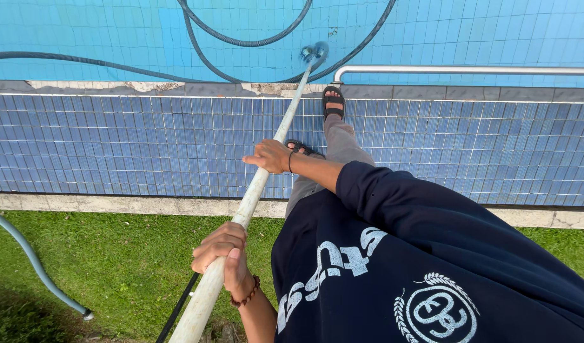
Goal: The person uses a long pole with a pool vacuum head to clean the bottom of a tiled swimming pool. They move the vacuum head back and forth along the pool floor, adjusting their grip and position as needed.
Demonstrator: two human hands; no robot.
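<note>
Gripping the long white pole, we close both our right hand and left hand around it, its brush head underwater in the pool. Standing at the tiled edge, we could snag the grey hose and lose balance.

There are no boxes, signs or screens here. The only print is white shapes on the dark shirt.
</note>
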